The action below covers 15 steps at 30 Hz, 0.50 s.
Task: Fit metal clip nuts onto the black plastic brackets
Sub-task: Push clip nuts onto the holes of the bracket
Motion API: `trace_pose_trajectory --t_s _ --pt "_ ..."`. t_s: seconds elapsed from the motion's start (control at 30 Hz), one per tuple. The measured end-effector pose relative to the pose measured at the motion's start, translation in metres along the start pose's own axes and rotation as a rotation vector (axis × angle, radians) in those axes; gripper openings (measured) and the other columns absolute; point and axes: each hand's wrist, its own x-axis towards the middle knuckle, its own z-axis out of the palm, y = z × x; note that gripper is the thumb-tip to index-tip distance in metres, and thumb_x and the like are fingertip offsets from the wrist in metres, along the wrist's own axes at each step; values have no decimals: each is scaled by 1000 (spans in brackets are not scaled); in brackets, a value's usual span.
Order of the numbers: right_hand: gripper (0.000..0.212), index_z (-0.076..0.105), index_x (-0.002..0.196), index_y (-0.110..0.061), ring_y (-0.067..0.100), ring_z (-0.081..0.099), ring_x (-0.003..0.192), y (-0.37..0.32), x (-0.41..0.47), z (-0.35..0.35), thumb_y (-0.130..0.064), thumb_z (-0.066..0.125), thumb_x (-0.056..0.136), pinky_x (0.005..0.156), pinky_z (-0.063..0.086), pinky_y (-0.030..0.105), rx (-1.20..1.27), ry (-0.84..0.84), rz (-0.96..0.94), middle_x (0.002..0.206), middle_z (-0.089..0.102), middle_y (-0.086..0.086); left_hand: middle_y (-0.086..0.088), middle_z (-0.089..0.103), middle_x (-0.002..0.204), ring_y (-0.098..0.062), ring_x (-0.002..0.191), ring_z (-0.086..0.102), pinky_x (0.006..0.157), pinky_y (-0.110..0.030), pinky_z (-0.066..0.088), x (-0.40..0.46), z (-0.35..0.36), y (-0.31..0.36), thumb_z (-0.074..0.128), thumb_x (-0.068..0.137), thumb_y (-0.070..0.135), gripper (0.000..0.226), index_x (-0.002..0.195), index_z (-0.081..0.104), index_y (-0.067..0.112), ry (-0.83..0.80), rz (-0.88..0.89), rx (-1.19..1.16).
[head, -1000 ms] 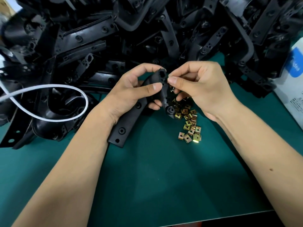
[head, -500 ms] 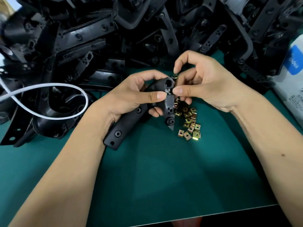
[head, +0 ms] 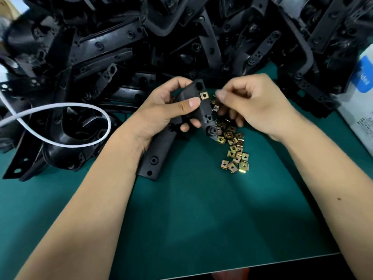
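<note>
Bracket (head: 201, 110) gripped by left hand (head: 167, 112); one nut (head: 204, 95) already on. Right hand (head: 248, 106) curled, contents hidden. Next nut should be slid on straight.

Lighting: even, moderately bright, from overhead. Shadows: soft, falling on the green table (head: 191, 229) beneath both forearms. Glare: small bright glints on the loose brass clip nuts (head: 235, 156); dull sheen on the heap of black brackets (head: 121, 47), whose detail sinks into darkness. Blur: motion smear at the right hand (head: 254, 106) fingertips; upper left corner soft. Distortion: wide-angle bowing, with the table edge curving at the frame's bottom.
</note>
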Motion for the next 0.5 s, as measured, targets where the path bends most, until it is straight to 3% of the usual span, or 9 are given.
trace_pose_trajectory --t_s 0.07,0.17,0.37,0.5 --pt "8 77 83 -27 6 64 64 1 0 -9 -31 79 90 62 51 30 -301 -98 -78 75 74 -9 -10 73 101 -18 66 66 46 -19 42 0 -2 1 63 93 11 23 116 58 12 26 -2 -42" --pt "7 79 86 -32 15 65 70 -3 -3 -16 -30 85 82 74 56 41 -316 -266 -38 81 76 -9 -11 74 117 -16 70 62 50 -18 40 0 -7 1 63 93 8 37 129 57 12 72 10 -101" --pt "14 77 84 -38 19 58 71 -6 -5 -11 -36 88 77 66 49 37 -382 -310 -51 85 67 -15 -14 76 112 -14 75 65 58 -18 48 -1 -12 1 71 84 2 45 126 58 12 118 8 -70" --pt "14 73 79 -34 10 58 79 -10 -5 -7 -31 87 80 73 48 34 -470 -312 -61 90 62 -11 -10 77 109 -13 74 66 57 -19 48 -3 -12 1 72 83 2 43 124 60 13 82 22 12"
